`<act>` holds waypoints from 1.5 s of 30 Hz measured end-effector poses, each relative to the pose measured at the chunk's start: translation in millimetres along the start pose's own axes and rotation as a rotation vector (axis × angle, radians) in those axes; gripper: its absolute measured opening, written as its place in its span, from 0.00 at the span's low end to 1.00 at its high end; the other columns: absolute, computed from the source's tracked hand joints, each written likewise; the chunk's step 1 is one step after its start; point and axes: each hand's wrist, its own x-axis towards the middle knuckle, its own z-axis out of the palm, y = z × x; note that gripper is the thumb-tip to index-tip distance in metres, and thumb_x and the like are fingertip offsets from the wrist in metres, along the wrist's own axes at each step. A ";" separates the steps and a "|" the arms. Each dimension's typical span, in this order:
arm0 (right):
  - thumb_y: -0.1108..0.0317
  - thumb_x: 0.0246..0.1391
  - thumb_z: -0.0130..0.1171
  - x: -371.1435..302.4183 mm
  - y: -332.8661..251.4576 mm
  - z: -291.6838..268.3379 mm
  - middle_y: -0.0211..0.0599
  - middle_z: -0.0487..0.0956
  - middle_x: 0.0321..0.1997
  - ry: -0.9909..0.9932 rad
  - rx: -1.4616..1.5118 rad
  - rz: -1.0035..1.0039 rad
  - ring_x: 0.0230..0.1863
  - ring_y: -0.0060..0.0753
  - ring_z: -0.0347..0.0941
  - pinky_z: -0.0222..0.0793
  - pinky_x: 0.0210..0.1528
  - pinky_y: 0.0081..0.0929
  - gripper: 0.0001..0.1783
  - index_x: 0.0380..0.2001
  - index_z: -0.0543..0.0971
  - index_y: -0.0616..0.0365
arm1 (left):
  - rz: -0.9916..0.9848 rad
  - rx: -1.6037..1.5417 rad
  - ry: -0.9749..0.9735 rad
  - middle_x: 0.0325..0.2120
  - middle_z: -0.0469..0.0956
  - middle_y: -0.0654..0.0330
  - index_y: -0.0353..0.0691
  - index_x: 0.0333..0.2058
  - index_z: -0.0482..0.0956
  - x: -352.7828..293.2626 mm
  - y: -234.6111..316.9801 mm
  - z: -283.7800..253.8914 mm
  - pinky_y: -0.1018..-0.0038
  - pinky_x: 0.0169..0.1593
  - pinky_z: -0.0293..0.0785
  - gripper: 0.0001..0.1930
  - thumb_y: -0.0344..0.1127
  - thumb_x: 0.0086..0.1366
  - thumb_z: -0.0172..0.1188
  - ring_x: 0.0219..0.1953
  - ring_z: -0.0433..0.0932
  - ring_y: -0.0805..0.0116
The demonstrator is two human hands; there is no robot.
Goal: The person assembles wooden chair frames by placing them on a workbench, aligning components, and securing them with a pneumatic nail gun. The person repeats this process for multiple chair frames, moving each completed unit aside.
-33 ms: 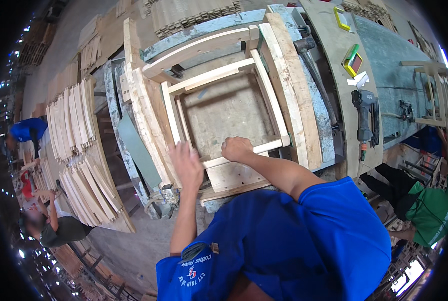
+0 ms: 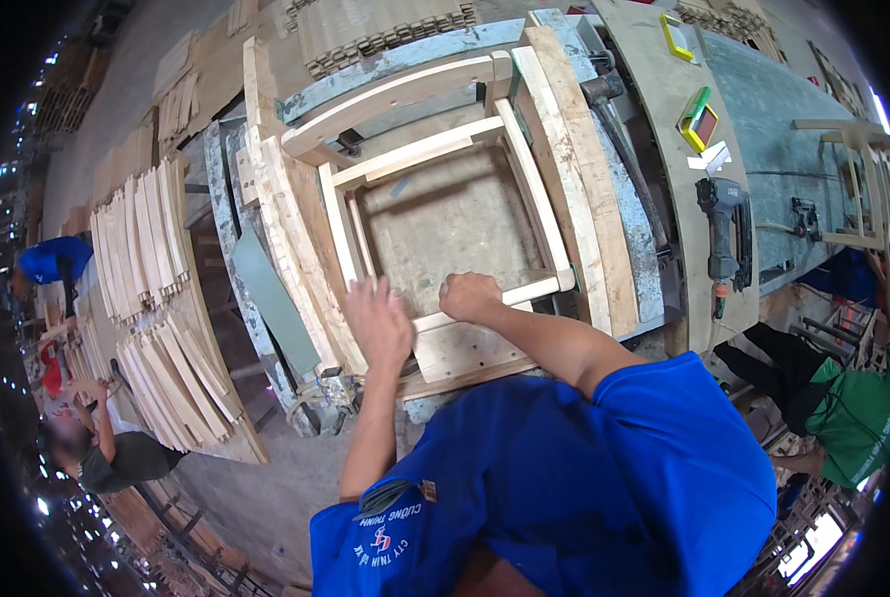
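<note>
A: Where's the workpiece from your end?
B: I have the pale wooden frame (image 2: 420,152) lying ahead of the worker, set between two thick timbers, left timber (image 2: 300,239) and right timber (image 2: 567,169); those wall it in on both sides; a flat board (image 2: 465,355) sits at the near end, below the front rail (image 2: 532,292).
A: Hands?
B: Left hand (image 2: 377,323) is over the near left corner, fingers loose and extended, blurred; I see nothing held in it; right hand (image 2: 470,297) is curled at the front rail; its fingertips are hidden, so I can't tell grip from rest; both hide part of that rail from me.
A: Other clutter?
B: Right counter (image 2: 654,99) carries a nail gun (image 2: 725,224), a yellow-and-green item (image 2: 701,121) and a yellow bracket-shaped piece (image 2: 678,38); a long dark tool (image 2: 624,144) lies between the right timber and that counter; on the left, a grey-green strip (image 2: 271,298) beside the timber, then slat stacks (image 2: 141,239) further out.
A: People?
B: One in a green shirt (image 2: 861,418) at far right; one in a dark shirt (image 2: 118,460) at lower left; both well apart from the frame.
</note>
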 end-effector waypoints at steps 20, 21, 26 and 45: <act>0.60 0.60 0.62 -41.6 182.5 -199.3 0.49 0.79 0.47 1.040 -0.073 0.187 0.52 0.57 0.76 0.70 0.55 0.52 0.18 0.50 0.80 0.56 | -0.186 -0.146 -0.165 0.36 0.86 0.43 0.37 0.42 0.86 20.2 40.6 38.5 0.52 0.47 0.80 0.23 0.52 0.73 0.52 0.40 0.86 0.43; 0.60 0.61 0.62 -38.9 184.3 -197.3 0.49 0.79 0.48 0.951 -0.093 0.149 0.53 0.58 0.75 0.70 0.54 0.53 0.17 0.48 0.80 0.57 | -0.206 -0.153 -0.153 0.36 0.86 0.43 0.37 0.42 0.86 21.6 38.9 36.9 0.52 0.47 0.80 0.23 0.52 0.73 0.52 0.41 0.86 0.43; 0.57 0.62 0.64 -42.1 192.0 -202.6 0.51 0.78 0.47 1.252 -0.134 0.143 0.55 0.60 0.75 0.71 0.54 0.53 0.19 0.50 0.78 0.58 | -0.270 -0.174 -0.197 0.38 0.86 0.44 0.38 0.46 0.86 16.3 38.5 32.8 0.53 0.50 0.80 0.24 0.52 0.74 0.50 0.44 0.85 0.45; 0.46 0.70 0.53 -299.8 -51.2 -471.2 0.28 0.73 0.28 1.248 0.546 -0.774 0.26 0.23 0.68 0.65 0.31 0.24 0.21 0.40 0.76 0.53 | -0.225 -0.247 -0.218 0.39 0.85 0.44 0.36 0.41 0.84 13.0 26.0 22.6 0.54 0.51 0.80 0.22 0.51 0.74 0.50 0.44 0.85 0.46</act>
